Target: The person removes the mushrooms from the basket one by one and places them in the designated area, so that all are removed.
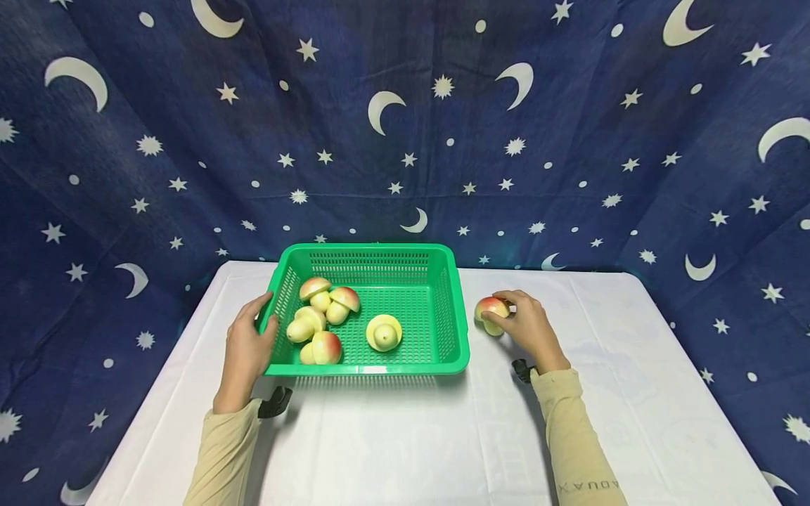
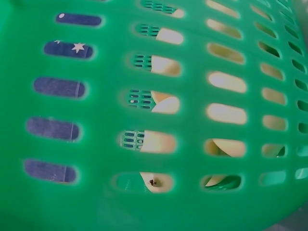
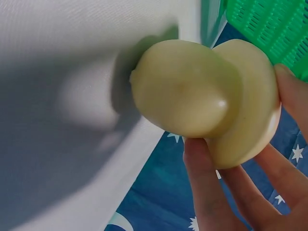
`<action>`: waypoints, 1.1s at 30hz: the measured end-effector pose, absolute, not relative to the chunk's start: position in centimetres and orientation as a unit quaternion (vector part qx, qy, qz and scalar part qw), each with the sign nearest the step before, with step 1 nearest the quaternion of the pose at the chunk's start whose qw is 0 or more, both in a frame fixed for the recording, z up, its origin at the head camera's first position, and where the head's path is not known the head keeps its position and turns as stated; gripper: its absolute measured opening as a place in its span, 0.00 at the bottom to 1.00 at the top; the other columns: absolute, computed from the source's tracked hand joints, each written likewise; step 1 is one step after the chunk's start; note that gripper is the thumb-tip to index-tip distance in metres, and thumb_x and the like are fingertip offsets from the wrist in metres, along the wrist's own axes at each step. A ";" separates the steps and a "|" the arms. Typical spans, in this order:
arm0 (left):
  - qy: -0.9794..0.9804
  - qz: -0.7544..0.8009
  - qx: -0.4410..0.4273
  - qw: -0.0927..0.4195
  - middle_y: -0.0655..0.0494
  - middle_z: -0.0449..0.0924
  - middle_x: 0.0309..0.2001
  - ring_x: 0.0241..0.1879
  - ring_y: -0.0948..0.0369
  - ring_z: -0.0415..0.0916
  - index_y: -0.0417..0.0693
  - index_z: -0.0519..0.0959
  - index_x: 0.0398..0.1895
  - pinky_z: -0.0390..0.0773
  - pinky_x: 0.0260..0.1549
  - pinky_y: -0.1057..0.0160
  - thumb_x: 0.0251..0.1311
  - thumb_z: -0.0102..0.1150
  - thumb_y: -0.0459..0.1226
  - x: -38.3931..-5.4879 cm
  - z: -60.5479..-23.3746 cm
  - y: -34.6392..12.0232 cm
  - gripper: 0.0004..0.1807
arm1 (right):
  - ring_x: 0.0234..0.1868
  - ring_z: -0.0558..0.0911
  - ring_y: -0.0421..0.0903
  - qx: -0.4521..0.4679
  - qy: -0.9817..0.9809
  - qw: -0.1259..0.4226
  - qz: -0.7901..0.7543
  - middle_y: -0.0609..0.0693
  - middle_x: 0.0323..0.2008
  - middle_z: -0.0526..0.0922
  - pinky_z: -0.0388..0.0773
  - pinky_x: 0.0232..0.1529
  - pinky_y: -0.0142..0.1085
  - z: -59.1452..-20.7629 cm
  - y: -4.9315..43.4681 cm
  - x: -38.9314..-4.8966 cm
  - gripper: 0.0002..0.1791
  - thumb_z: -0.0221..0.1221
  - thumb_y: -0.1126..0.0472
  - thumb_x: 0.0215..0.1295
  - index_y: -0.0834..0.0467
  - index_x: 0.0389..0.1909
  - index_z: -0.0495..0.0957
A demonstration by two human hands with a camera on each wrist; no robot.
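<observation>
A toy mushroom (image 1: 491, 314) with a red-and-yellow cap and pale stem is pinched in my right hand (image 1: 531, 327), just right of the green basket (image 1: 405, 369). In the right wrist view, the thumb and fingers hold the cap of this mushroom (image 3: 187, 91), its stem pointing toward the white cloth. My left hand (image 1: 248, 348) rests against the basket's left rim, fingers extended and thumb on the edge. Several similar mushrooms (image 1: 327, 347) lie at the basket's left, and a single mushroom (image 1: 384, 333) sits stem-up near its middle. Only the slotted basket wall (image 2: 106, 120) fills the left wrist foreground; left fingers are hidden there.
A white-clothed table (image 1: 405, 436) supports the basket. Behind and around it hangs a dark blue curtain (image 1: 443, 183) with moons and stars. Black straps (image 1: 275, 403) show at both wrists.
</observation>
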State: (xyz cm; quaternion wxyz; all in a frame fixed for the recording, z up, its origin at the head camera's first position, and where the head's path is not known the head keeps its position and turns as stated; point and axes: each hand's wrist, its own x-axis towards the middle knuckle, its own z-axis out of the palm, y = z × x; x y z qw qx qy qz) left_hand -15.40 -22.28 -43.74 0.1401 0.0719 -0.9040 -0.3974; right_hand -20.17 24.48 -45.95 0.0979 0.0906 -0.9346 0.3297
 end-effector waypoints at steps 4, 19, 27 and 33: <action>-0.905 -0.394 0.071 0.143 0.39 0.67 0.69 0.66 0.40 0.67 0.43 0.69 0.71 0.68 0.61 0.40 0.70 0.51 0.32 -15.5 -43.8 -22.3 0.26 | 0.47 0.83 0.58 0.093 -0.932 0.100 0.335 0.62 0.46 0.84 0.82 0.45 0.49 -46.1 24.6 -20.3 0.23 0.73 0.58 0.56 0.64 0.51 0.82; -0.903 -0.397 0.072 0.146 0.40 0.68 0.69 0.65 0.41 0.68 0.44 0.69 0.70 0.68 0.60 0.40 0.69 0.52 0.31 -15.5 -44.0 -22.3 0.26 | 0.48 0.84 0.59 0.076 -0.932 0.087 0.342 0.64 0.50 0.83 0.82 0.46 0.48 -46.2 24.5 -20.7 0.25 0.71 0.55 0.59 0.65 0.54 0.81; -0.903 -0.396 0.067 0.152 0.39 0.69 0.68 0.64 0.40 0.69 0.42 0.70 0.70 0.69 0.59 0.40 0.69 0.51 0.31 -15.5 -44.2 -22.4 0.26 | 0.48 0.83 0.60 0.067 -0.937 0.080 0.333 0.64 0.51 0.83 0.80 0.48 0.51 -46.3 24.6 -21.0 0.25 0.68 0.53 0.62 0.65 0.54 0.81; -0.902 -0.399 0.068 0.150 0.39 0.68 0.68 0.63 0.41 0.69 0.42 0.70 0.70 0.70 0.58 0.40 0.69 0.52 0.31 -15.4 -43.9 -22.3 0.26 | 0.51 0.82 0.60 0.052 -0.940 0.066 0.330 0.65 0.53 0.82 0.79 0.51 0.52 -46.3 24.6 -21.3 0.27 0.66 0.50 0.64 0.65 0.57 0.79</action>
